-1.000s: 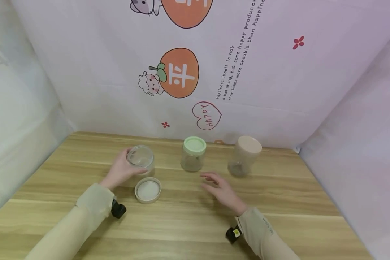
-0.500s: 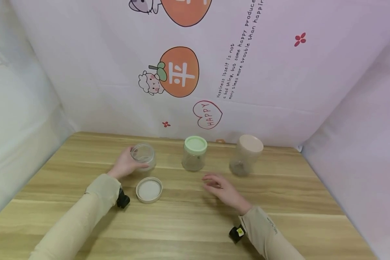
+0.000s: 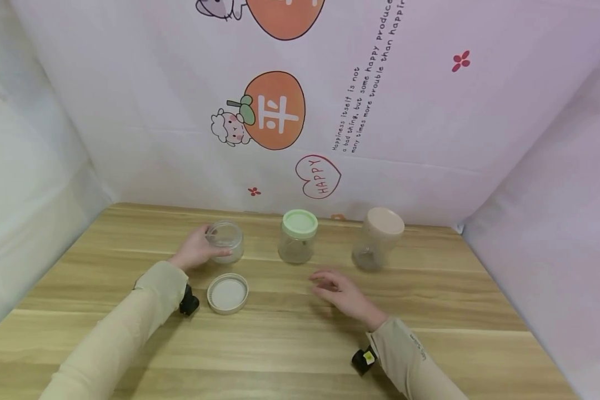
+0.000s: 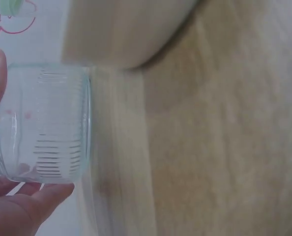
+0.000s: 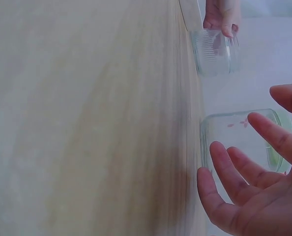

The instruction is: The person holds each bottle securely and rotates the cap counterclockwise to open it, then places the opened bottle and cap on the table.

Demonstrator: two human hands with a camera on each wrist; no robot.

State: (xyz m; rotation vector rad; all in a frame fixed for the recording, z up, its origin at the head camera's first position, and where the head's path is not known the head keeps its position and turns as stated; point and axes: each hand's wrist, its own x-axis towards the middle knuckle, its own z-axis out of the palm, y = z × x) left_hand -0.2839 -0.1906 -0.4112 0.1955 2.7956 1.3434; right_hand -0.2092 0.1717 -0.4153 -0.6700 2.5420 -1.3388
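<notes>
At the left of the table, my left hand (image 3: 199,250) grips a clear, lidless jar (image 3: 230,243), thumb on the near side and fingers round the far side. The left wrist view shows the jar's (image 4: 47,123) ribbed side between thumb and fingers. A pale lid (image 3: 228,294) lies inside-up in front of it. My right hand (image 3: 342,293) hovers over the table with loosely bent fingers, holding nothing. Nearest to it stands a jar with a green lid (image 3: 300,224); in the right wrist view this green-lidded jar (image 5: 224,123) appears behind the spread fingers.
Back right on the wooden table (image 3: 290,350) stands a taller clear jar with a pale pink lid (image 3: 385,222). A printed white cloth (image 3: 405,111) hangs behind the table, and white cloth walls (image 3: 555,222) flank both sides.
My left hand has shifted the lidless jar slightly right and brought it more upright on the table. The right hand has barely moved.
</notes>
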